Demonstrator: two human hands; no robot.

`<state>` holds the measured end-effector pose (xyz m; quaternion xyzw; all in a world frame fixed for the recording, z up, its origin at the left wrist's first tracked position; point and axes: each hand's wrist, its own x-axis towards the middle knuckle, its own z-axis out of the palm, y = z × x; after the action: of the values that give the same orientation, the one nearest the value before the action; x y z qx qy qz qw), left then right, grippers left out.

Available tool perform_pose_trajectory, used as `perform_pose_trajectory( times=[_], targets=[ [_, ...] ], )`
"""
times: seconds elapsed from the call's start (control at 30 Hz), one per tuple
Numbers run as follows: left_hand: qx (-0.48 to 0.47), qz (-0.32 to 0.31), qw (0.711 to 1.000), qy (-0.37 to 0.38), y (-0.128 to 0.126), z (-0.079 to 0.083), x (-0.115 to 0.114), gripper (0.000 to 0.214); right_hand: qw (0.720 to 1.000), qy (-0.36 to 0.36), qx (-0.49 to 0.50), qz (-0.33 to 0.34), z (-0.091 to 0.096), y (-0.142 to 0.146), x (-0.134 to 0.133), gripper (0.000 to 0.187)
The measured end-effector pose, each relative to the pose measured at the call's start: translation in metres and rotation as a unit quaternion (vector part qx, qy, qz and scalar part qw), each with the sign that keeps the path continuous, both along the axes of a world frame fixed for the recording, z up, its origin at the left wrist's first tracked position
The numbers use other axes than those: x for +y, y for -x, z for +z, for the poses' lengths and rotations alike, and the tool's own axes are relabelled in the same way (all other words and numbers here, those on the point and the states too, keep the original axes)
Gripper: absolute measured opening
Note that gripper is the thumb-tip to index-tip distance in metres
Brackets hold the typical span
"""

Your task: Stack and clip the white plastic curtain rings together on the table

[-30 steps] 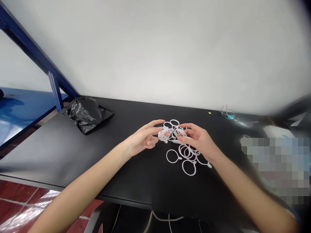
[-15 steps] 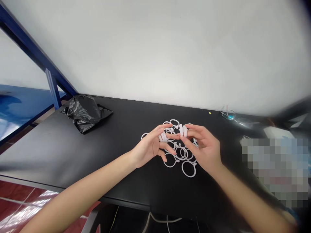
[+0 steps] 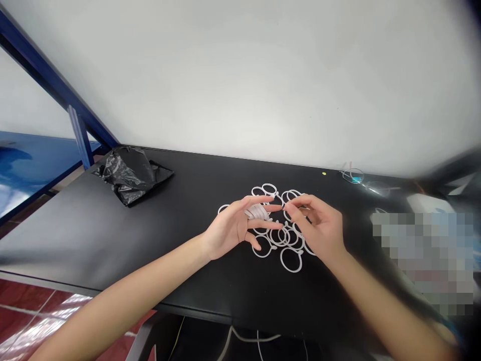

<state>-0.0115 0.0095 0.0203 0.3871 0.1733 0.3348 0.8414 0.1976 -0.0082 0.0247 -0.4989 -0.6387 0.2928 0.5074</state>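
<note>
My left hand [image 3: 235,225] is turned palm up over a pile of white rings [image 3: 291,259], its fingers stretched and apart. Several white rings [image 3: 257,211], bunched side by side, are threaded around a finger of it. My right hand [image 3: 319,220] is close by on the right, thumb and index fingertip drawn together beside the left fingertips. Nothing shows in its pinch. The loose rings lie overlapping on the black table [image 3: 195,200], each with a small tab; both hands partly cover them.
A crumpled black plastic bag [image 3: 130,175] lies at the back left, near a blue metal frame [image 3: 80,133]. Toward the back right are a coiled clear item with blue marks [image 3: 353,175] and a tiny yellow piece [image 3: 324,173]. A blurred-out item [image 3: 424,260] sits at the right.
The white rings between my right fingers have passed onto my left finger, joining those there. My right hand has come off them, and its pinch now looks bare.
</note>
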Motion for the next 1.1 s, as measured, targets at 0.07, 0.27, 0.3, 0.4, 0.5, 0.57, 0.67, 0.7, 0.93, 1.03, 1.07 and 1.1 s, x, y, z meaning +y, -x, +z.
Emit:
perform_pose_trajectory(
  times=[0.07,0.27,0.3,0.4,0.5,0.57,0.67,0.7,0.93,1.03,1.07,1.1],
  targets=[
    [0.017,0.008,0.996,-0.085,0.0,0.0,-0.002,0.046,0.992,0.109,0.047,0.028,0.002,-0.002,0.003,0.025],
    [0.131,0.055,0.862,-0.487,-0.002,-0.001,-0.017,0.039,0.884,0.322,0.144,0.307,0.008,0.007,-0.003,0.053],
    [0.145,0.04,0.841,-0.519,-0.003,-0.001,-0.019,0.038,0.881,0.32,0.146,0.317,0.009,0.01,-0.006,0.052],
    [0.183,-0.017,0.822,-0.538,-0.007,0.001,-0.024,0.037,0.895,0.308,0.161,0.28,0.009,0.021,-0.016,0.041],
    [0.187,-0.037,0.844,-0.501,-0.007,0.005,-0.025,0.036,0.915,0.274,0.166,0.246,0.006,0.026,-0.022,0.034],
    [0.169,-0.053,0.872,-0.456,-0.004,0.009,-0.022,0.036,0.934,0.234,0.154,0.222,0.002,0.027,-0.024,0.031],
    [0.133,-0.098,0.912,-0.376,0.0,0.011,-0.017,0.048,0.955,0.197,0.132,0.18,-0.003,0.028,-0.026,0.026],
    [0.126,-0.107,0.923,-0.348,0.001,0.011,-0.015,0.052,0.958,0.193,0.125,0.172,-0.003,0.028,-0.026,0.024],
    [0.067,-0.099,0.978,-0.171,0.001,0.005,-0.01,0.059,0.929,0.218,0.11,0.279,0.015,0.011,-0.015,0.022],
    [0.017,-0.128,0.984,-0.125,0.0,0.003,-0.009,0.062,0.871,0.289,0.206,0.34,0.014,0.007,-0.011,0.032],
    [0.003,-0.132,0.985,-0.111,0.0,0.002,-0.008,0.063,0.847,0.308,0.246,0.356,0.012,0.008,-0.011,0.038],
    [-0.01,-0.13,0.987,-0.096,0.0,0.001,-0.007,0.064,0.828,0.318,0.285,0.364,0.009,0.01,-0.011,0.042]
  ],
)
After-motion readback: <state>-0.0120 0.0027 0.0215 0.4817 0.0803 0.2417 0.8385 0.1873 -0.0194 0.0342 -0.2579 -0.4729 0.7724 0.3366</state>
